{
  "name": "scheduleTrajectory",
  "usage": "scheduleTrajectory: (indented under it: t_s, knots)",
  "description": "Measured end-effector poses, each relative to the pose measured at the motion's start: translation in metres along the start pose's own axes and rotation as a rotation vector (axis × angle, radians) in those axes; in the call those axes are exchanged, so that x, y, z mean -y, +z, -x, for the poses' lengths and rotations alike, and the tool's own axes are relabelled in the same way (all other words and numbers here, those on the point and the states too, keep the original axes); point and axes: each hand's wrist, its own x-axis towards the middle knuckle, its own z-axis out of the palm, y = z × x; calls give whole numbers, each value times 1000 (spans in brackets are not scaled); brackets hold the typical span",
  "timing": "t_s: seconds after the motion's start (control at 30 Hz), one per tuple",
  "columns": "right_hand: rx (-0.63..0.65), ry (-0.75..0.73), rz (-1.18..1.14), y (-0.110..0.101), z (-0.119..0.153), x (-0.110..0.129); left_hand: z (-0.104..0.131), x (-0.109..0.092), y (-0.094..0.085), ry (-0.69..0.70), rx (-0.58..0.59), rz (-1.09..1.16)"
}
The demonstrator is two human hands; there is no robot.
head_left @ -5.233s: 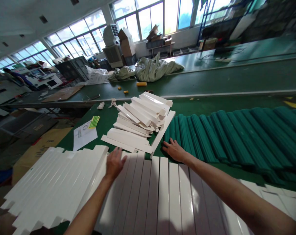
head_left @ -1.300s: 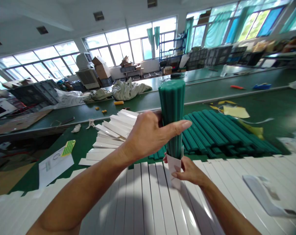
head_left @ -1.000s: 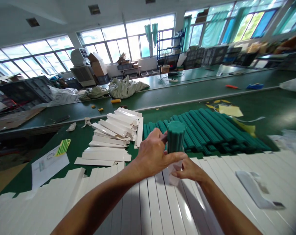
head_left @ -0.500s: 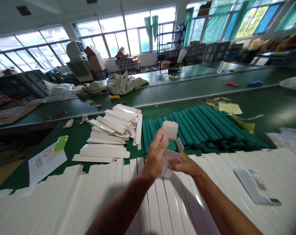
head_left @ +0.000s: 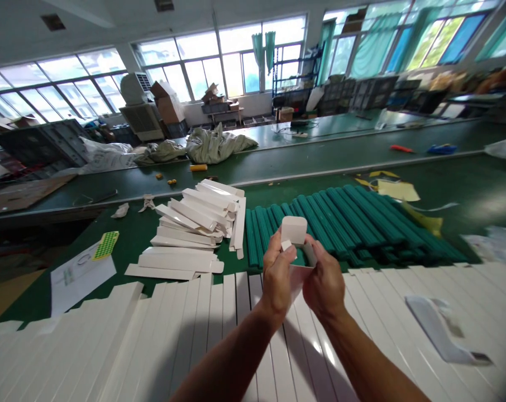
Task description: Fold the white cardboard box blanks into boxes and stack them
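Above long glossy white boxes (head_left: 381,321), the left hand (head_left: 278,279) and right hand (head_left: 326,279) grip an open white cardboard carton (head_left: 297,274) — light, even pressure should avoid creasing.

Left hand (head_left: 279,277), right hand (head_left: 325,279), 1 open white box (head_left: 294,231) held between them, green rolls (head_left: 345,220) beyond
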Motion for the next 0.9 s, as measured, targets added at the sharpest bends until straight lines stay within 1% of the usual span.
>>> scheduleTrajectory:
  t_s: [0.03,0.07,0.13,0.2,0.3,0.43,0.5,0.57,0.63,0.7,0.73,0.8,0.87,0.9]
  knots:
    - [-31,5,-6,2,-3,-2,-1,1,0,-7,-4,26]
    - [-30,23,-30,4,-7,-4,-2,1,0,-12,-3,41]
    - [34,52,-72,5,-13,-6,-6,-2,-2,-31,17,55]
    - [83,44,-66,4,-18,-7,-10,-6,-3,-66,46,71]
    - [73,18,-39,2,-22,-7,-17,-12,-4,-102,96,94]
    - [130,115,-133,3,-26,-3,-26,-14,-4,-136,125,94]
    - [132,130,-141,6,-27,-1,-28,-12,-5,-114,112,49]
    - [88,95,-139,10,-29,-1,-28,-6,-8,-16,83,-76]
    - [14,34,-154,13,-31,-3,-25,2,-12,145,51,-251]
    - [-48,-24,-181,15,-33,-6,-22,9,-17,321,33,-379]
    - [-53,-49,-197,15,-34,-8,-21,12,-19,404,28,-426]
    - [-21,-103,-221,14,-35,-12,-22,12,-25,548,25,-550]
    - [24,-171,-225,11,-34,-16,-26,7,-30,656,59,-745]
    - [43,-192,-219,9,-33,-17,-28,3,-33,698,95,-840]
